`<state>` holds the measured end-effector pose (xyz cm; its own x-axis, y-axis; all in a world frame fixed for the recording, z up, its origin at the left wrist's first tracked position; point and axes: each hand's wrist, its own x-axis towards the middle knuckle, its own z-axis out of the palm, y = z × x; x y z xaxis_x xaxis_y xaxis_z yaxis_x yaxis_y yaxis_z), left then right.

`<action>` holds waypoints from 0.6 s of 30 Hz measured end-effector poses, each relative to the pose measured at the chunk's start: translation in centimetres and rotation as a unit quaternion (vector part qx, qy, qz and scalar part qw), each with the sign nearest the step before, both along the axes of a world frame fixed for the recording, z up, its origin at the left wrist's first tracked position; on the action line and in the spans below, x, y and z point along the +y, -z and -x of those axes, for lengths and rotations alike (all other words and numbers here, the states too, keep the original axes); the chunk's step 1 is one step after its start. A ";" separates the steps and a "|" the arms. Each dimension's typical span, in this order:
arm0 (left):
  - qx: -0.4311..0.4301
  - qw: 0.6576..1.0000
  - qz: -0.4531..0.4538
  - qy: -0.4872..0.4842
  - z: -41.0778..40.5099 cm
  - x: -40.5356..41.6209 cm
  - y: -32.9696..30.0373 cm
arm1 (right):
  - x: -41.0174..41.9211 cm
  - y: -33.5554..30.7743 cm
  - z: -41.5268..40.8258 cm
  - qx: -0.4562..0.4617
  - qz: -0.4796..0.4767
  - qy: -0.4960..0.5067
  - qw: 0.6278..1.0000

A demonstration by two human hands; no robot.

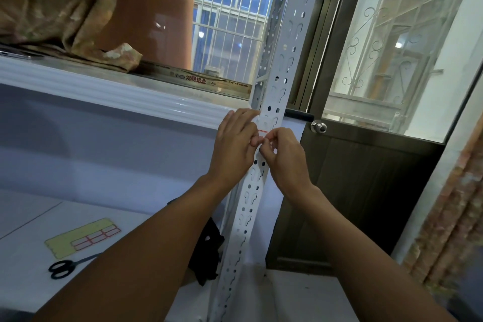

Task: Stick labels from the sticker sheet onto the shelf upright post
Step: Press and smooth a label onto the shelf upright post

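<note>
Centrally, a white perforated shelf post (281, 78) is seen running from the top of the view down to the bottom, leaning slightly, with rows of round holes and keyhole slots along its face. Behind it a barred window (230, 26) is shown, and to the right a dark door (360, 191) with a glass upper pane and a round metal knob (318, 127) is visible. To the left, a white cabinet top (91, 91) is draped at its far end with a brownish cloth (57, 2).

Both forearms are raised toward the post at about the height of the knob. The left hand (235, 146) is laid against the post's left edge, its fingers extended upward and the thumb tucked in toward the label. The right hand (285, 154) is held against the post's front, its fingertips curled and pinched at a small white label with a red border (262, 133), which is pressed onto the post between the two hands. Only the label's upper edge is exposed; the rest is hidden by the fingers.

Lower left, on a white surface (31, 222) well apart from the hands, a yellow sticker sheet (78, 239) is lying flat, with a block of red-bordered labels left on its right half. Just below it, black scissors (65, 266) are resting, blades closed.
</note>
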<state>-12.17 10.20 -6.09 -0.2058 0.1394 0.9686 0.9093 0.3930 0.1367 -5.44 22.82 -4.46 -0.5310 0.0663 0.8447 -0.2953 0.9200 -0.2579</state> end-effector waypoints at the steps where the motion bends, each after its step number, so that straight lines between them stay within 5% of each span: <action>1: -0.003 1.000 0.003 -0.001 -0.1 0.0 0.0 | 0.1 -0.2 0.0 -0.004 -0.037 0.017 0.999; 3: -0.008 1.000 0.010 -0.001 -0.2 -0.1 -0.1 | 0.6 -0.4 -0.2 -0.011 -0.093 0.040 0.995; 8: -0.023 1.000 0.015 0.000 0.0 0.0 -0.1 | 1.6 0.2 -0.7 0.031 -0.031 -0.016 0.999; 18: -0.012 1.000 0.010 -0.003 -0.2 0.0 -0.2 | 1.9 -0.5 0.0 0.072 -0.268 0.051 0.959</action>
